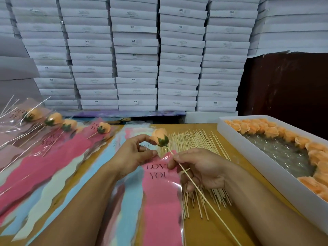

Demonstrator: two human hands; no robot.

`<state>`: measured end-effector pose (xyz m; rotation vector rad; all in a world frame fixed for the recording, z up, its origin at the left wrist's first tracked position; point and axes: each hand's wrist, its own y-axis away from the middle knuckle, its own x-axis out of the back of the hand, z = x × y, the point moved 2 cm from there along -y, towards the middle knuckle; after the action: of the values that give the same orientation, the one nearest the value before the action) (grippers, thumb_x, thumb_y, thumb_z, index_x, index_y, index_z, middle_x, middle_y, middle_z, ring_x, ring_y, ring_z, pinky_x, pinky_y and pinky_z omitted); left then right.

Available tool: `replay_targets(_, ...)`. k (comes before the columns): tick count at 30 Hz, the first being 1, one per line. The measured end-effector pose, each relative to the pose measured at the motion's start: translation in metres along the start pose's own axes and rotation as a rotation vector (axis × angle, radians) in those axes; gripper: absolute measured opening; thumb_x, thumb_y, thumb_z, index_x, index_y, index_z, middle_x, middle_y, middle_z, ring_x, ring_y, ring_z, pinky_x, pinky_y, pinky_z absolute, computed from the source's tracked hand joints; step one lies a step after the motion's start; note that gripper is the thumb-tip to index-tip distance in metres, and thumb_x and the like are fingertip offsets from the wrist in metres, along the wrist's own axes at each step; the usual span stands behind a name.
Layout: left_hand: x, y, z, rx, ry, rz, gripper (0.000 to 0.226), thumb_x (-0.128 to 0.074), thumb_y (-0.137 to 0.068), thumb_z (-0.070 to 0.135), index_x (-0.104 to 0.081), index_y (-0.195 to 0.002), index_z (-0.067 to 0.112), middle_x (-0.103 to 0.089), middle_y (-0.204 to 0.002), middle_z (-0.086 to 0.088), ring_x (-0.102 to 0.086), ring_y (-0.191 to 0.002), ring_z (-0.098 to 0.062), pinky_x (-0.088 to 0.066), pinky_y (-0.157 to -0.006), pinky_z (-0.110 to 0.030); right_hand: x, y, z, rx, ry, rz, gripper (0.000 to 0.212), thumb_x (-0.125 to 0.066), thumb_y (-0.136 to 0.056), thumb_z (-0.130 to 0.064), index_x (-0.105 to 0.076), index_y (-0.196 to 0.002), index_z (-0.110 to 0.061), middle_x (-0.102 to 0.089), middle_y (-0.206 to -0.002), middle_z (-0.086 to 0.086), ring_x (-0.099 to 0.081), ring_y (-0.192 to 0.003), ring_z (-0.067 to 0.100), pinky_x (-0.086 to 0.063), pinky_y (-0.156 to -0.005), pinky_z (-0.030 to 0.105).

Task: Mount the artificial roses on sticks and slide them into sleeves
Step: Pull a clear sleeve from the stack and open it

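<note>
An orange artificial rose (158, 136) with green sepals sits on a thin wooden stick (200, 193). My right hand (200, 167) pinches the stick a little below the flower. My left hand (133, 153) pinches the top edge of a pink "LOVE YOU" sleeve (159, 194), just left of the rose. The rose is above the sleeve's mouth, outside it. The stick runs down to the lower right over the sleeve's edge.
Loose sticks (195, 141) lie spread on the brown table behind my hands. A white tray (266, 162) of orange roses stands at the right. Sleeved roses (58, 128) and empty coloured sleeves (53, 176) lie at the left. Stacked white boxes (136, 55) fill the back.
</note>
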<state>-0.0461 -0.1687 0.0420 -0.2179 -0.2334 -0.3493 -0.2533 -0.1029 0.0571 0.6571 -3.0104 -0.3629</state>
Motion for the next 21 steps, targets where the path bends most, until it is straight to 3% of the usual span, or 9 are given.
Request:
replay_targets(1,0.0,0.0,0.0,-0.017,-0.026,-0.006,0.015,-0.065,-0.093,0.002,-0.06,-0.107,0.006,-0.057,-0.05,0.005,-0.064,-0.058,-0.011,-0.055,-0.071,-0.027,0.001,0.0,0.0,0.006,-0.004,0.0,0.033,-0.052,-0.104,-0.022,-0.078,-0.089,-0.008,-0.064,-0.082,0.012,-0.066,-0.058,0.02,-0.056,-0.044,0.027)
replay_targets(3,0.0,0.001,0.002,-0.05,-0.09,-0.016,0.005,-0.062,-0.096,0.006,-0.061,-0.101,0.009,-0.056,-0.05,0.004,-0.059,-0.053,-0.009,-0.047,-0.059,-0.02,0.004,0.0,0.0,0.022,-0.017,0.009,0.033,-0.053,-0.103,-0.021,-0.079,-0.088,-0.008,-0.062,-0.083,0.012,-0.067,-0.058,0.022,-0.055,-0.043,0.026)
replay_targets(6,-0.003,0.002,0.006,-0.089,-0.159,-0.016,0.006,-0.06,-0.098,0.01,-0.06,-0.094,0.014,-0.066,-0.067,-0.002,-0.058,-0.058,-0.012,-0.046,-0.054,-0.021,0.006,-0.001,0.0,0.041,-0.027,0.038,0.035,-0.053,-0.103,-0.02,-0.081,-0.082,-0.009,-0.061,-0.069,0.003,-0.061,-0.048,0.017,-0.053,-0.04,0.024)
replay_targets(8,-0.003,0.001,0.007,-0.141,-0.138,0.041,0.008,-0.066,-0.093,0.005,-0.063,-0.089,0.011,-0.068,-0.08,0.004,-0.06,-0.064,-0.012,-0.05,-0.058,-0.024,0.006,-0.002,0.0,0.044,-0.034,0.05,0.036,-0.054,-0.102,-0.018,-0.08,-0.08,-0.009,-0.058,-0.068,0.004,-0.057,-0.045,0.015,-0.051,-0.039,0.024)
replay_targets(10,0.001,0.001,0.008,-0.188,-0.099,0.136,0.011,-0.074,-0.085,0.001,-0.069,-0.079,0.009,-0.07,-0.098,0.012,-0.068,-0.085,-0.008,-0.054,-0.068,-0.021,0.006,-0.002,0.0,0.042,-0.051,0.049,0.035,-0.054,-0.101,-0.018,-0.08,-0.08,-0.007,-0.055,-0.071,0.006,-0.058,-0.045,0.016,-0.051,-0.038,0.024)
replay_targets(13,0.006,0.001,0.007,-0.21,-0.04,0.178,0.023,-0.079,-0.079,0.0,-0.074,-0.066,0.019,-0.071,-0.1,0.01,-0.066,-0.097,-0.008,-0.054,-0.082,-0.028,0.005,-0.001,-0.001,0.051,-0.09,-0.005,0.028,-0.059,-0.094,-0.021,-0.079,-0.081,-0.006,-0.055,-0.073,0.007,-0.058,-0.045,0.017,-0.051,-0.038,0.025)
replay_targets(15,0.008,0.001,0.005,-0.204,-0.008,0.145,0.023,-0.077,-0.081,0.003,-0.077,-0.07,0.023,-0.073,-0.099,0.01,-0.066,-0.093,-0.008,-0.049,-0.078,-0.028,0.005,-0.001,-0.001,0.06,-0.148,-0.042,0.024,-0.062,-0.089,-0.023,-0.077,-0.083,-0.005,-0.057,-0.075,0.008,-0.059,-0.043,0.017,-0.052,-0.038,0.025)
replay_targets(18,0.006,0.0,0.004,-0.194,0.05,0.095,0.024,-0.072,-0.086,0.003,-0.081,-0.081,0.025,-0.069,-0.119,0.02,-0.062,-0.116,-0.006,-0.048,-0.089,-0.027,0.005,-0.003,0.0,0.058,-0.231,-0.057,0.022,-0.062,-0.085,-0.022,-0.075,-0.081,-0.005,-0.058,-0.072,0.01,-0.059,-0.043,0.016,-0.047,-0.036,0.023)
replay_targets(21,0.007,-0.003,0.002,-0.172,0.211,0.112,0.016,-0.075,-0.08,0.004,-0.082,-0.082,0.018,-0.072,-0.118,0.006,-0.064,-0.113,-0.015,-0.043,-0.096,-0.037,0.006,-0.005,0.0,0.061,-0.281,-0.053,0.022,-0.06,-0.085,-0.02,-0.075,-0.077,-0.005,-0.058,-0.071,0.012,-0.058,-0.037,0.015,-0.044,-0.033,0.021)
